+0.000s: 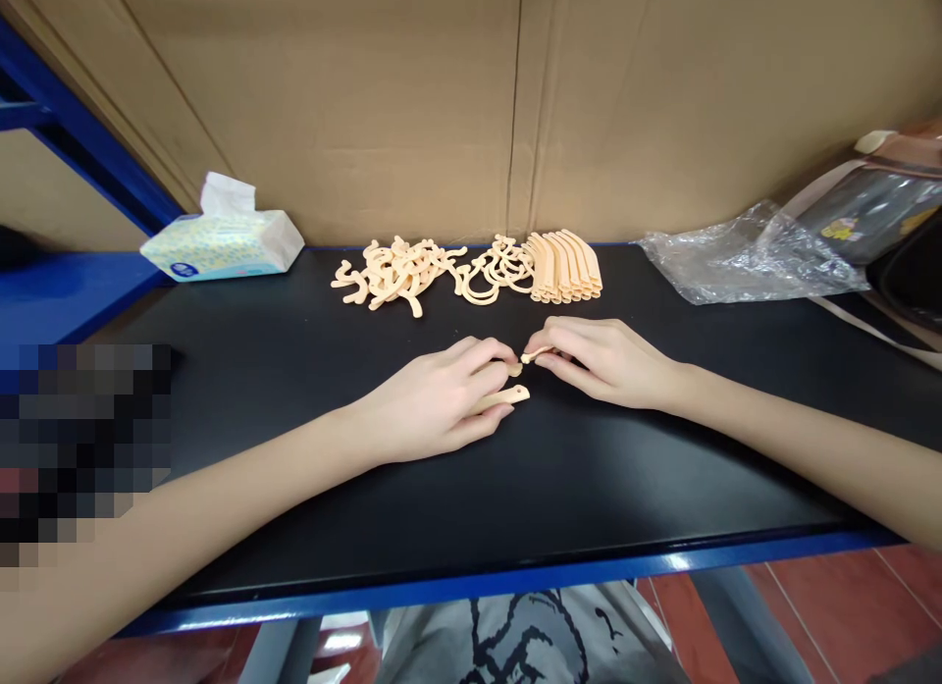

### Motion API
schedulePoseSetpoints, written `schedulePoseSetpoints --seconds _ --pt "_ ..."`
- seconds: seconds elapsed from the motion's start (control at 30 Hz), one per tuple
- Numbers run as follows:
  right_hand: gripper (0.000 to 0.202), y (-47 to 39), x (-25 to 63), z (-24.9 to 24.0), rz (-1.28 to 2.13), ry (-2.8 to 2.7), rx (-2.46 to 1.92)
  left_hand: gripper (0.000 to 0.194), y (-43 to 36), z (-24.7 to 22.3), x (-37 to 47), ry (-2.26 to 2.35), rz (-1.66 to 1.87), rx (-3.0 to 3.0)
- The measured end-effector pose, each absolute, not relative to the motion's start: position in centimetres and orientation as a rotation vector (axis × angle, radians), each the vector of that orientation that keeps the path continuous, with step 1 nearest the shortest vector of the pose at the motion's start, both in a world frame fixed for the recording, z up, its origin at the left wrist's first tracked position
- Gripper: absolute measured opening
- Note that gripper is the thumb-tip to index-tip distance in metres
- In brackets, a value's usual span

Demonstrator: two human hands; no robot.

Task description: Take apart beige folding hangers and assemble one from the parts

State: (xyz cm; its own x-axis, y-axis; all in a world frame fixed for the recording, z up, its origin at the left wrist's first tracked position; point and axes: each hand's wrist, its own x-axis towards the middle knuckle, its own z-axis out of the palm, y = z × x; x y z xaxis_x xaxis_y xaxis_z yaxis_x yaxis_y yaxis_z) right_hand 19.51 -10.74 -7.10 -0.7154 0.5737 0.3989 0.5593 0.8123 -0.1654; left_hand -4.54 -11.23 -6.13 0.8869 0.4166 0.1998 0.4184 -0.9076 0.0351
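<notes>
My left hand (442, 399) is closed round a cream-coloured handle-like piece (507, 397), whose end with a small hole sticks out to the right between its fingers. Its index fingertip touches a small rounded cream part (515, 369). My right hand (600, 362) faces it, fingers pinching a thin curved cream piece (536, 354) whose tip points left. A narrow gap separates the two hands. Behind them lie a loose heap of curved cream pieces (401, 270), some thin ring-like pieces (480, 293) and a neat stack of long cream pieces (565, 262).
A tissue pack (228, 244) stands at the back left of the black table (471, 527). Crumpled clear plastic (751, 262) and a bottle with a strap (854, 208) are at the back right. Cardboard (383, 105) lines the rear edge.
</notes>
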Motion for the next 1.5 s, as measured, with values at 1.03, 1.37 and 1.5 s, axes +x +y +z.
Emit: schedulePoseSetpoints --seconds 1.03,1.37,1.5 --pt "0.020 -12.1 18.9 -6.7 0.257 -2.447 -0.827 0.027 -11.4 -6.1 -4.3 -0.741 -0.502 -3.124" --pt "0.014 -12.5 18.8 -6.8 0.226 -2.423 -0.923 0.029 -11.6 -5.7 -4.1 -0.767 -0.457 -3.121" --pt "0.015 -12.6 18.7 -6.7 0.221 -2.422 -0.924 0.026 -11.7 -5.6 -4.0 -0.756 -0.468 -3.169"
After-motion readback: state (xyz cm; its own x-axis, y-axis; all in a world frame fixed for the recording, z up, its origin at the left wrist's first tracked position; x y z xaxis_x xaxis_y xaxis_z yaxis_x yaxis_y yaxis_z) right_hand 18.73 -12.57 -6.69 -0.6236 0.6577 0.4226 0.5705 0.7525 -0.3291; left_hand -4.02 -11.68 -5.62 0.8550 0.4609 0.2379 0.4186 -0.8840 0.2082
